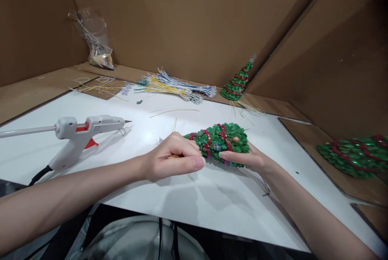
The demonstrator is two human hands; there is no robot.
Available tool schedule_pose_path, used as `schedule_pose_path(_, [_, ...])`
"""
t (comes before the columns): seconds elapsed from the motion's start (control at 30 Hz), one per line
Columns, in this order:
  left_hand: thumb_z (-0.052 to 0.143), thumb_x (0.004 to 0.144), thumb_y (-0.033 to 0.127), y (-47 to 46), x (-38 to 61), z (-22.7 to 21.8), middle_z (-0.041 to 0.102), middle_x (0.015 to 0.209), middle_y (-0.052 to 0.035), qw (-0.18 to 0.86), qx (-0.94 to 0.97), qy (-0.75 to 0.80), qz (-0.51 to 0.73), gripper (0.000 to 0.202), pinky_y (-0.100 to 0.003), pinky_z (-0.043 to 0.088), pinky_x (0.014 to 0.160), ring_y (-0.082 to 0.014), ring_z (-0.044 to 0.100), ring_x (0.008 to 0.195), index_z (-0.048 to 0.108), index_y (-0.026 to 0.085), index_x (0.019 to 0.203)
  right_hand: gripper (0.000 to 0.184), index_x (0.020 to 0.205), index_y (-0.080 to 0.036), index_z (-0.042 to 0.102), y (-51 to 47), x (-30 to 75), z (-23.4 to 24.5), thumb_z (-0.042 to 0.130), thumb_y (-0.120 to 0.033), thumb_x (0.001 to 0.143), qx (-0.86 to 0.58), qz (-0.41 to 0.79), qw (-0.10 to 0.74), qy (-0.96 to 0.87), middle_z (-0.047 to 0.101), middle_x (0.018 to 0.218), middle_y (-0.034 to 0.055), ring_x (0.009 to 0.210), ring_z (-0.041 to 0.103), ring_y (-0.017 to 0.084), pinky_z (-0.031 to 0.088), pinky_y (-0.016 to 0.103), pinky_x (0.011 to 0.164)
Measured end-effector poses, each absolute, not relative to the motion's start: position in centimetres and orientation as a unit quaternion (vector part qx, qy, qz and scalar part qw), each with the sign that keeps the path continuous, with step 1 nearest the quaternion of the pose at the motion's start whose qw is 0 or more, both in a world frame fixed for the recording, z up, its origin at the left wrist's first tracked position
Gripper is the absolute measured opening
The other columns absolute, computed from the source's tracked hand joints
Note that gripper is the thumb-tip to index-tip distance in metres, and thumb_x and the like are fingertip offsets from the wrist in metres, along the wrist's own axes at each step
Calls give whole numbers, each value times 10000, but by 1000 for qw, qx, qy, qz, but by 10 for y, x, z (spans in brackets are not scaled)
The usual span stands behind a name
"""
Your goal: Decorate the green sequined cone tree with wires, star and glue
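A small green sequinned Christmas tree [222,141] with red trim lies on its side just above the white board [194,195]. My right hand [245,159] grips its wide base from below, thumb along the side. My left hand [174,159] is closed round the tree's narrow tip, fingers curled, thumb pointing at the tree. A thin wooden piece shows under the left fingers; what it is I cannot make out.
A white hot glue gun [80,133] stands at the left on its wire stand, nozzle pointing right. Bundled thin wires [176,84] lie at the back. Another finished tree [238,82] stands at the back, a third [354,155] lies at the right. Cardboard walls surround the board.
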State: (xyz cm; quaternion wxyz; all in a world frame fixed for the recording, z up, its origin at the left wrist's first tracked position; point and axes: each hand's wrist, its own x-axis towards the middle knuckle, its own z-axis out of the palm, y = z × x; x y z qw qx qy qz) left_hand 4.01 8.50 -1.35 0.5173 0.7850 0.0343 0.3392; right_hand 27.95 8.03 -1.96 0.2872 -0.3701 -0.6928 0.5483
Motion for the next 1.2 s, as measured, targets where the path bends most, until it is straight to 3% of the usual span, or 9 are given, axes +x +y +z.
schedule_pose_path(0.33, [421, 879, 215, 80, 36, -7, 223, 499, 48, 497, 801, 34, 332, 392, -317, 242, 550, -121, 237, 492, 240, 204, 532, 339, 1075, -189, 660, 80, 282, -26, 674, -340, 771, -384, 528, 297, -697, 690, 1126, 59, 1069, 610, 274, 462, 410, 966])
schedule_pose_path(0.67, [386, 899, 259, 72, 31, 2, 194, 499, 45, 459, 830, 30, 316, 385, -330, 229, 549, -138, 230, 486, 206, 212, 562, 416, 1145, -185, 619, 80, 278, -24, 675, -339, 764, -380, 535, 303, -691, 674, 1152, 61, 1098, 593, 278, 458, 402, 964])
schedule_pose_path(0.93, [381, 903, 291, 81, 37, -8, 205, 492, 45, 455, 832, 41, 313, 407, -322, 258, 552, -130, 241, 490, 209, 208, 543, 352, 1059, -185, 647, 82, 280, -27, 690, -337, 744, -375, 540, 299, -692, 689, 1089, 56, 1056, 605, 276, 457, 408, 948])
schedule_pose_path(1.2, [396, 901, 257, 88, 42, -18, 235, 497, 43, 464, 824, 50, 321, 405, -309, 243, 554, -129, 261, 511, 232, 205, 534, 414, 1145, -177, 622, 83, 279, -25, 663, -337, 765, -353, 531, 297, -711, 679, 1114, 65, 1060, 593, 265, 442, 407, 964])
